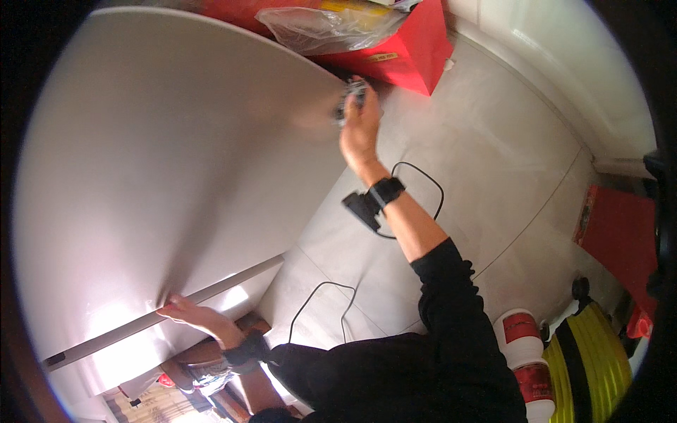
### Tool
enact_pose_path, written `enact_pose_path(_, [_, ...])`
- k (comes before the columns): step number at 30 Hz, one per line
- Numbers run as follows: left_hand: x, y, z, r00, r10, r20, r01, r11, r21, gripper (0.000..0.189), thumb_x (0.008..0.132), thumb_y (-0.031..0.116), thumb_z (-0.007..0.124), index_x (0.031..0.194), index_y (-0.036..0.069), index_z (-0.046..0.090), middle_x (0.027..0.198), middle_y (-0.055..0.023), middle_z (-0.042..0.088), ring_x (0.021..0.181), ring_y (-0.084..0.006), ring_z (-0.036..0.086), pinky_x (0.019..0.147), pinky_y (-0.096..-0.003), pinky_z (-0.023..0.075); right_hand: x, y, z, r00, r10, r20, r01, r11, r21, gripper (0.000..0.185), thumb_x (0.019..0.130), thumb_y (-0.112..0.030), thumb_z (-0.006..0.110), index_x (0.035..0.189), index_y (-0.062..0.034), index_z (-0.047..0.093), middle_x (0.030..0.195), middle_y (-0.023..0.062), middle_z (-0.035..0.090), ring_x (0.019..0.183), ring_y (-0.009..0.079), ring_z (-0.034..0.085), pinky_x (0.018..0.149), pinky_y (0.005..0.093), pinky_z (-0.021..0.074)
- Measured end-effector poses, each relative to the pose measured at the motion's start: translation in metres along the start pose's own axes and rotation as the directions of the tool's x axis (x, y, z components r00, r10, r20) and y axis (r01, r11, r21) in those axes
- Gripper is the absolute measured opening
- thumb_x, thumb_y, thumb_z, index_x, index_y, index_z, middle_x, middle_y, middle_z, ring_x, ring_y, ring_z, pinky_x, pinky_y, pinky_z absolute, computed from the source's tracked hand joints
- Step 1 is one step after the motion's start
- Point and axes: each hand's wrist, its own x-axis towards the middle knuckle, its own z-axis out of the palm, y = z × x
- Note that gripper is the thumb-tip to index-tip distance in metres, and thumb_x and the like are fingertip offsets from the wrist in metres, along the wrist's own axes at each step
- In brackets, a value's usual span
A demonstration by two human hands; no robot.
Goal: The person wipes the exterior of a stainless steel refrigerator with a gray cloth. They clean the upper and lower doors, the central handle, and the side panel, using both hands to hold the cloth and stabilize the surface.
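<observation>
A large smooth pale panel (174,143), which looks like an appliance or cabinet front, fills the left of the head view. My right hand (361,124) is closed around a small dark and silvery object (350,100), blurred, at the panel's far right edge; what it is cannot be told. At lower left, my left hand (193,315) lies on the narrow grey strip (227,284) that runs across the panel. Whether its fingers grip the strip is unclear. Black straps circle both wrists, and the right one carries a black device (364,209).
Beyond the panel stands a red box (407,58) with clear plastic film (322,29) on it. A thin black cable (441,185) loops over the tiled floor (508,137). White tubs with red labels (521,330) and a yellow-green ribbed object (597,354) are at lower right.
</observation>
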Motion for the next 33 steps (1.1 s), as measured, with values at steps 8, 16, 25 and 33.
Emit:
enact_pose_path(8, [-0.067,0.102,0.080,0.610,0.678,0.409,-0.770,0.628,0.107,0.116,0.077,0.055,0.072,0.153,0.008,-0.002,0.158,-0.0222,0.002,0.145,-0.0440,-0.002,0.113,-0.0650,0.0027,-0.008,-0.030,0.014,0.864,-0.503,0.007,0.501,0.859,-0.105,0.045,0.097,-0.010,0.046,0.140,-0.0019,0.037,0.138,0.0206,0.045,0.127,0.0344,0.045,0.107,0.0418,0.0349])
enact_pose_path(16, [-0.065,0.123,0.142,0.545,0.704,0.455,-0.837,0.427,0.341,0.144,0.055,0.074,0.074,0.149,-0.006,-0.002,0.151,-0.0368,-0.009,0.141,-0.0524,-0.005,0.111,-0.0662,0.0058,-0.019,0.007,-0.029,0.961,-0.272,0.044,0.276,0.944,-0.182,0.044,0.094,-0.002,0.037,0.138,0.0011,0.039,0.129,0.0171,0.055,0.115,0.0314,0.054,0.101,0.0375,0.0404])
enact_pose_path(25, [-0.067,0.115,0.152,0.552,0.729,0.405,-0.820,0.388,0.421,0.151,0.049,0.078,0.072,0.146,-0.011,0.000,0.147,-0.0425,-0.009,0.138,-0.0588,-0.005,0.109,-0.0692,0.0050,-0.006,-0.007,-0.031,0.975,0.077,0.209,-0.085,0.996,0.027,0.053,0.087,0.005,0.037,0.140,0.0015,0.037,0.141,0.0271,0.041,0.135,0.0418,0.035,0.114,0.0435,0.0262])
enact_pose_path(33, [-0.065,0.111,0.160,0.575,0.703,0.418,-0.803,0.388,0.451,0.149,0.054,0.094,0.049,0.147,-0.008,-0.006,0.148,-0.0399,-0.014,0.138,-0.0578,-0.011,0.108,-0.0700,0.0016,0.027,-0.024,-0.027,0.948,0.142,0.284,-0.097,0.981,-0.168,0.042,0.090,-0.002,0.043,0.132,0.0019,0.046,0.118,0.0285,0.055,0.114,0.0451,0.050,0.101,0.0458,0.0383])
